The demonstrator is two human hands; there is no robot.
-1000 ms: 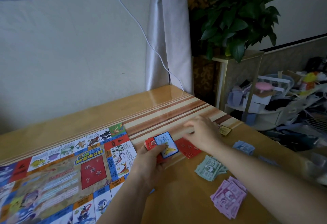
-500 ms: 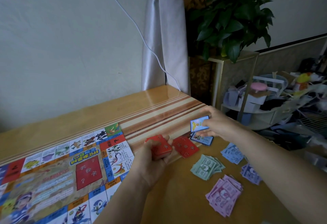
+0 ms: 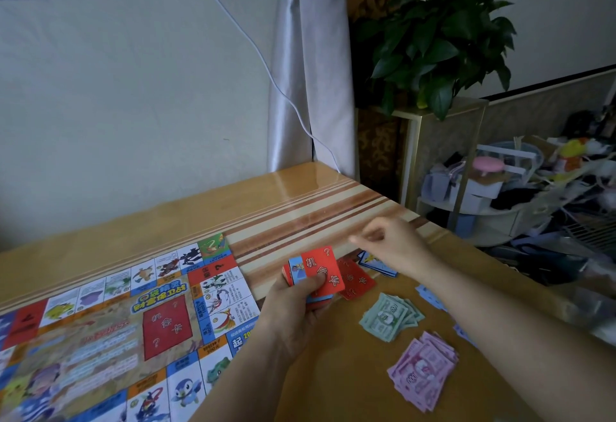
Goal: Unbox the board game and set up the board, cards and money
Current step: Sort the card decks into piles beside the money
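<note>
step (judged): deck being sorted by colour into two piles beside the board (image 3: pixel 116 321); board is laid, notes are out, cards are part done
left hand (image 3: pixel 293 315): closed round the deck (image 3: pixel 320 271), fingers curled beneath, one digit pressed on the red top card; a blue-edged card is pushed out on the side away from the right hand
right hand (image 3: pixel 400 248): held just beyond and right of the deck, apart from it; fingers half curled, index stretched toward the deck, blurred; no card is seen in them, but whether the tips are pinched cannot be told
red pile (image 3: pixel 358 283): on the table (image 3: pixel 300 201), just past the left fingertips, partly hidden behind the deck
blue pile (image 3: pixel 375 263): under the right palm, mostly covered
money: green notes (image 3: pixel 390 316) and pink notes (image 3: pixel 423 371) lie below the right forearm, blue notes (image 3: pixel 430 295) half hidden by it; all well apart from the left fingers
next move (judged): red top card to be taken and laid on the red pile
technique: top card to be slid off by the pressing digit so only one is pinched; a free corner to be taken, not the face; card to be set square on its pile, not dropped
risk: blue pile and notes could be swept by the right wrist; the blue-edged card could slip if the grip is eased
</note>
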